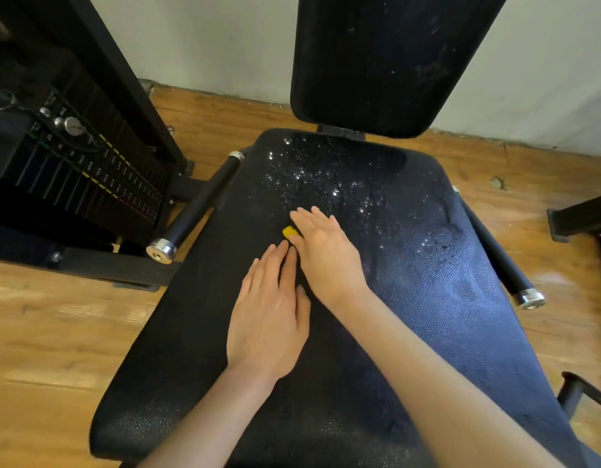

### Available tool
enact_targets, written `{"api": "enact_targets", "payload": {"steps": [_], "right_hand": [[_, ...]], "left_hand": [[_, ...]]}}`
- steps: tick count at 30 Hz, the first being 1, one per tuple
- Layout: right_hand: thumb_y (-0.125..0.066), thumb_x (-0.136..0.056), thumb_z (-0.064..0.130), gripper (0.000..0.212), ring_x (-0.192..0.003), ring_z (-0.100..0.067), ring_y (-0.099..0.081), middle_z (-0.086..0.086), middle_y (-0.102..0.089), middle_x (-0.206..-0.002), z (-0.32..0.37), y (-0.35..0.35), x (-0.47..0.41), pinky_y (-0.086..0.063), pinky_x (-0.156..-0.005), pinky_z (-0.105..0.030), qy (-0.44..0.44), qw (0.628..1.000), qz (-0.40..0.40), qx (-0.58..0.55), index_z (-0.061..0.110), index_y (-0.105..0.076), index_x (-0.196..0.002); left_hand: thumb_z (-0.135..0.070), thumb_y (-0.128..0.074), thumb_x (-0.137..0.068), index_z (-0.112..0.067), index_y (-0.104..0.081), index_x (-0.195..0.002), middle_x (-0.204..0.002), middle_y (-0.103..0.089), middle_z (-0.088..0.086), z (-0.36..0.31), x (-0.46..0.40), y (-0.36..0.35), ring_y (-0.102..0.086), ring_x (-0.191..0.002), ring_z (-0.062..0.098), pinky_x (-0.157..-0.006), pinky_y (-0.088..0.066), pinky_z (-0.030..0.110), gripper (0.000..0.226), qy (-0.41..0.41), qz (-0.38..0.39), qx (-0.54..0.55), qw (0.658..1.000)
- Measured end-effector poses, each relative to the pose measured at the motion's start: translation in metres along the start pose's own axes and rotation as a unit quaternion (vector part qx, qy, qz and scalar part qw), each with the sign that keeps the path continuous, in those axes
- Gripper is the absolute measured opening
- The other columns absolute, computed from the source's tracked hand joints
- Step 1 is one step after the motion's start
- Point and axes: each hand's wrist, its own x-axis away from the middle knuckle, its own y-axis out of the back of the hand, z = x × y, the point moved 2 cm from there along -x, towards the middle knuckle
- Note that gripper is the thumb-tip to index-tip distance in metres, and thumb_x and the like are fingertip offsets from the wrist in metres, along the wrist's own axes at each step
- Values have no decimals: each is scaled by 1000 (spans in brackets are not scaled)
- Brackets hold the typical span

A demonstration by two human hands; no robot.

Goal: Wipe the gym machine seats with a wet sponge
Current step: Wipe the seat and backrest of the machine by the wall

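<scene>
A black padded gym seat (pixel 444 298) fills the middle of the view, with water drops and foam glinting on its far half. A yellow sponge (pixel 290 232) lies on the seat, mostly hidden under my right hand (pixel 326 255), which presses flat on it with straight fingers. My left hand (pixel 270 312) lies flat on the seat just beside and below, its fingertips touching the right hand near the sponge. The black backrest (pixel 387 62) stands upright behind the seat, dusty with pale smears.
A black weight stack (pixel 83 170) with its frame stands at the left. Two black handles with silver caps flank the seat, one to the left (pixel 194 211) and one to the right (pixel 505 268). Wooden floor (pixel 56 332) surrounds the machine; a pale wall (pixel 208 38) is behind.
</scene>
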Motion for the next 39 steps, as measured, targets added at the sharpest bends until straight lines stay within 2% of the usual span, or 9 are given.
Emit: {"api": "enact_targets", "payload": {"steps": [5, 11, 16, 18, 21, 26, 31, 36, 39], "right_hand": [[-43, -103, 22, 40, -144, -23, -28, -6, -43, -149, -41, 16, 22, -13, -119, -36, -93, 994, -56, 7, 11, -45, -142], [-61, -94, 20, 39, -133, -26, -46, -8, -57, -136, -24, -1, 66, -29, -114, -39, -22, 997, -71, 38, 9, -58, -132], [-50, -101, 23, 41, -140, -24, -35, -6, -48, -145, -29, 5, 24, -18, -117, -35, -66, 994, -81, 30, 10, -48, -140], [-59, -96, 21, 41, -136, -25, -43, -7, -54, -139, -27, 9, 63, -24, -114, -36, -58, 992, -112, 24, 9, -55, -134], [-62, -93, 22, 40, -132, -25, -48, -7, -58, -135, -28, 8, 93, -30, -112, -39, -47, 995, -76, 38, 10, -59, -131], [-45, -103, 24, 42, -143, -22, -29, -5, -43, -149, -33, 7, 21, -15, -120, -36, -97, 993, -73, 10, 11, -44, -143], [-61, -95, 17, 39, -135, -24, -43, -7, -55, -138, -17, 1, 85, -23, -115, -39, -61, 994, -83, 31, 10, -57, -133], [-38, -105, 25, 43, -147, -18, -20, -2, -35, -154, -16, 3, 7, -7, -120, -32, -86, 994, -61, 5, 15, -39, -147], [-48, -101, 23, 40, -143, -19, -30, -2, -45, -148, -14, 5, 63, -13, -119, -32, -76, 993, -92, -1, 14, -50, -140]], "left_hand": [[-29, -37, -100, -9, -36, -152, -157, -38, 8, 0, 1, 0, -34, -146, 23, -118, -33, 41, 56, 7, 3, -13, 1000], [-31, -39, -99, -13, -36, -152, -157, -36, 8, 0, 2, -1, -33, -146, 23, -117, -35, 42, 56, 5, 7, -17, 1000], [-32, -37, -100, -13, -37, -152, -157, -37, 8, 0, 1, -2, -34, -146, 23, -117, -35, 42, 56, 2, 0, -20, 1000], [-33, -36, -100, -14, -37, -152, -157, -37, 8, 0, 2, -2, -34, -146, 23, -117, -35, 42, 56, 3, 0, -21, 1000], [-34, -34, -100, -15, -39, -151, -155, -40, 9, -1, 1, 0, -37, -144, 25, -115, -37, 42, 55, 3, -5, -25, 1000], [-35, -38, -99, -19, -42, -150, -154, -40, 11, 0, 0, -3, -38, -144, 27, -113, -37, 44, 54, -9, -9, -40, 999], [-35, -43, -97, -20, -44, -149, -153, -43, 13, 0, 1, -2, -41, -142, 29, -110, -42, 46, 55, -13, -10, -49, 999], [-34, -44, -97, -17, -45, -148, -153, -42, 14, 0, 0, -3, -39, -143, 29, -112, -40, 46, 54, -18, -21, -48, 998], [-34, -48, -96, -18, -45, -148, -153, -42, 14, 0, 1, -4, -40, -142, 29, -112, -38, 45, 55, -19, -21, -48, 998]]}}
